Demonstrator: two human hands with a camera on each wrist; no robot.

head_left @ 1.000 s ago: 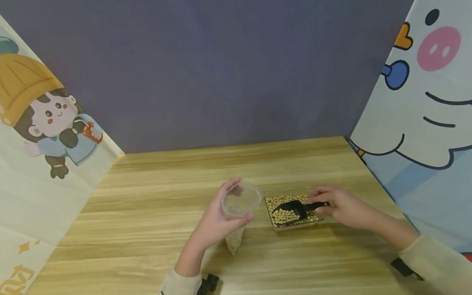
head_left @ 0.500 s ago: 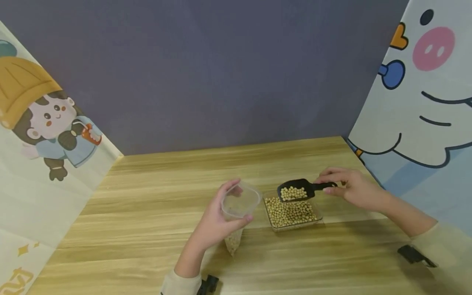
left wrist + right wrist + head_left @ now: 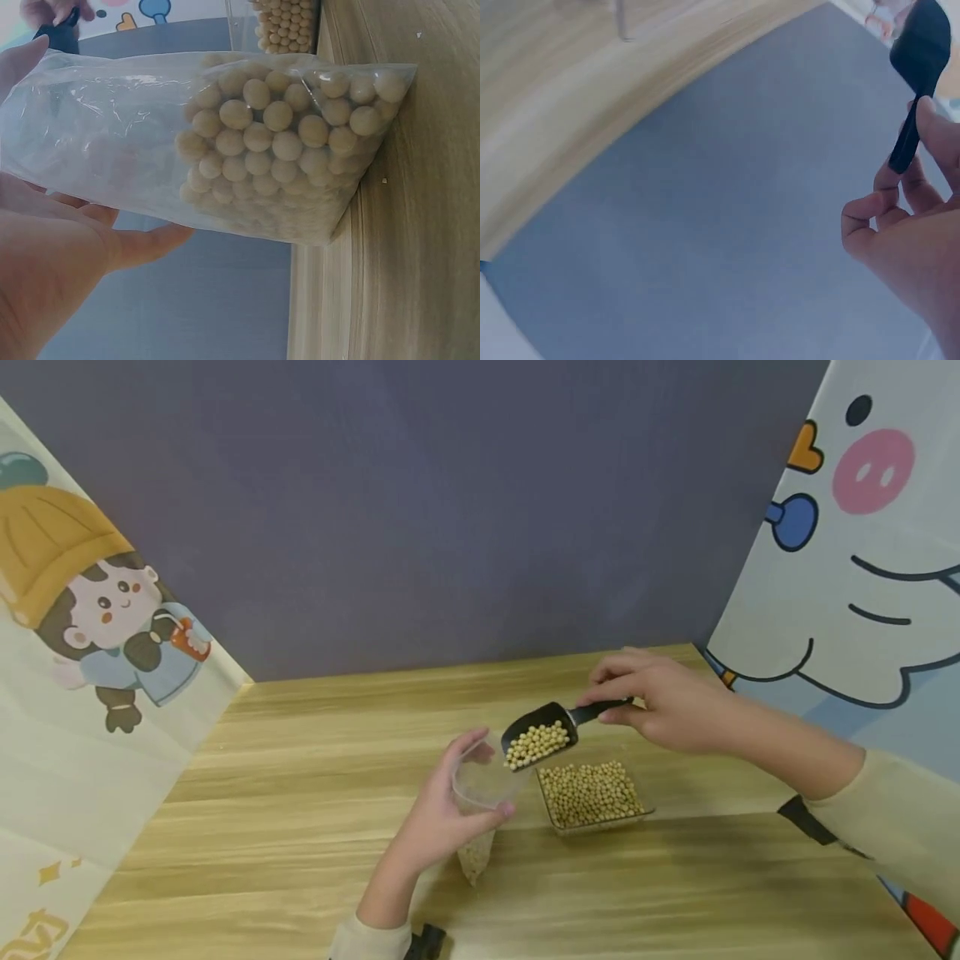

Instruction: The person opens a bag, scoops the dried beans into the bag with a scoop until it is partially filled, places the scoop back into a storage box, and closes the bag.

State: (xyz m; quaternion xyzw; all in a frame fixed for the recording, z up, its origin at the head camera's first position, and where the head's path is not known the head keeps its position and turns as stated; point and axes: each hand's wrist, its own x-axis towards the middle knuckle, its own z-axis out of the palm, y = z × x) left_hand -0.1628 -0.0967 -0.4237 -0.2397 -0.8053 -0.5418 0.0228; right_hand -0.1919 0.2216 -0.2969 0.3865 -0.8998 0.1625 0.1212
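Note:
My left hand point(image 3: 438, 827) holds a clear plastic bag point(image 3: 262, 142) upright by its upper part, its mouth spread wide. Yellow soybeans point(image 3: 274, 124) fill the bag's lower part, which stands at the tabletop. Between thumb and fingers, my right hand point(image 3: 667, 703) pinches the handle of a black scoop point(image 3: 542, 717). A load of soybeans point(image 3: 536, 745) lies in the scoop, whose tip is tilted down at the right side of the bag's mouth. Below the scoop stands a clear rectangular container point(image 3: 603, 827) full of soybeans. The right wrist view shows the scoop's dark underside point(image 3: 924, 45).
Everything rests on a wood-grain table point(image 3: 300, 777). A grey-blue panel point(image 3: 450, 527) rises behind it. Cartoon-printed sheets flank the table, one at the left point(image 3: 135, 777) and one at the right point(image 3: 802, 593).
My right hand has lifted the scoop out of the container with soybeans in it and carried it left to the bag's mouth. The left hand and bag have stayed nearly still.

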